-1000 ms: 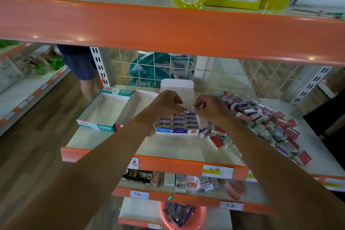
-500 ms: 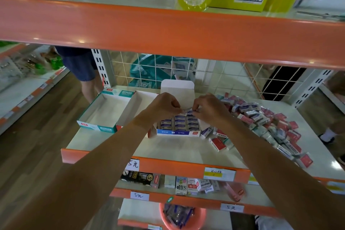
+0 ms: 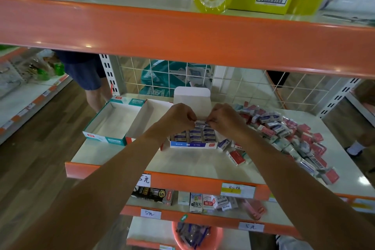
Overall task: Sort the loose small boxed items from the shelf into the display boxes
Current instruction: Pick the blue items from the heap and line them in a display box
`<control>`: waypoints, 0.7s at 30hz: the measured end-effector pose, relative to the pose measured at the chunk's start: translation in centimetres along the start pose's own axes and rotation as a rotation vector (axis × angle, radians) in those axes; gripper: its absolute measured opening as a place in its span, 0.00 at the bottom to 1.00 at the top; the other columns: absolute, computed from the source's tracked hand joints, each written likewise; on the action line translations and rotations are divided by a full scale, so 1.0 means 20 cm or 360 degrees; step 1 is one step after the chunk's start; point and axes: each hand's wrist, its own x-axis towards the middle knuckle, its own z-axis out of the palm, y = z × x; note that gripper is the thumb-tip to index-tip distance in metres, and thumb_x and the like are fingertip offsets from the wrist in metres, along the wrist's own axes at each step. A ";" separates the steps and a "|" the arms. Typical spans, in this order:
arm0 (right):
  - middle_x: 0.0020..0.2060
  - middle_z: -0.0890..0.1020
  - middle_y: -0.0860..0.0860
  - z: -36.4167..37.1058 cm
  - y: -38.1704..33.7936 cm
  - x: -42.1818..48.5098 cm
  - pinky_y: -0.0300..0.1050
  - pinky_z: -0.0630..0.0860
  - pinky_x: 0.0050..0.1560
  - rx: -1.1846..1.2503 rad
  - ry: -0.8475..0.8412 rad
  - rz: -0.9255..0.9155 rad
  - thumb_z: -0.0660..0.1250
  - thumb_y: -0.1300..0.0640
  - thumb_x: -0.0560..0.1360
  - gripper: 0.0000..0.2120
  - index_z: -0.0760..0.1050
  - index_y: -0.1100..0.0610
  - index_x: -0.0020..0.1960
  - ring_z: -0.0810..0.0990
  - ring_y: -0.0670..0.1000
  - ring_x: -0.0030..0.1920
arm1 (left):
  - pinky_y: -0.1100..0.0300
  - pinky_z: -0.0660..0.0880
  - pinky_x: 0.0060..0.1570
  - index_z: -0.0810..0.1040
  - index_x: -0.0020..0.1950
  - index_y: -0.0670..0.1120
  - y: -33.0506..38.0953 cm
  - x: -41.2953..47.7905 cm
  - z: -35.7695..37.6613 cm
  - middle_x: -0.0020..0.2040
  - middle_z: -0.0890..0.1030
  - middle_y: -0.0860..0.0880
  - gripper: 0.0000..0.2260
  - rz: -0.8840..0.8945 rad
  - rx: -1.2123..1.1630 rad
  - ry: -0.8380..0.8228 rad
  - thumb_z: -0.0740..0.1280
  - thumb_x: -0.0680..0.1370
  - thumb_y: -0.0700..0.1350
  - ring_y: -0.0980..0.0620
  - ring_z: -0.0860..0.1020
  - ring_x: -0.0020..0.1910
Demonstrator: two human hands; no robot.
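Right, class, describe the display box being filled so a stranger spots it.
On the orange-edged middle shelf, look below the left hand and right hand. The display box there has a blue front and rows of small boxes; the teal box and white box beside it look empty.

Empty box left of filled box, loose pile right
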 end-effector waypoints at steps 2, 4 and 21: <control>0.52 0.79 0.53 -0.01 0.01 0.00 0.52 0.76 0.53 0.0051 -0.0060 -0.0015 0.67 0.57 0.76 0.08 0.84 0.55 0.52 0.76 0.55 0.53 | 0.66 0.71 0.47 0.82 0.55 0.45 0.02 0.00 0.01 0.54 0.82 0.47 0.10 0.0006 -0.0006 0.0016 0.70 0.75 0.42 0.54 0.76 0.45; 0.52 0.78 0.53 -0.03 0.02 -0.01 0.48 0.74 0.54 0.0133 -0.0067 0.0054 0.65 0.58 0.77 0.09 0.83 0.57 0.53 0.76 0.53 0.52 | 0.65 0.72 0.48 0.82 0.56 0.45 0.05 0.01 0.03 0.55 0.82 0.47 0.10 0.0017 0.0002 0.0033 0.70 0.75 0.43 0.53 0.77 0.47; 0.49 0.77 0.52 -0.05 0.04 -0.09 0.53 0.76 0.53 0.0177 -0.0034 0.0082 0.68 0.56 0.75 0.07 0.82 0.55 0.51 0.76 0.53 0.51 | 0.55 0.73 0.59 0.80 0.58 0.46 0.15 0.01 0.15 0.56 0.80 0.47 0.11 0.0089 0.0421 0.0154 0.67 0.78 0.47 0.49 0.78 0.53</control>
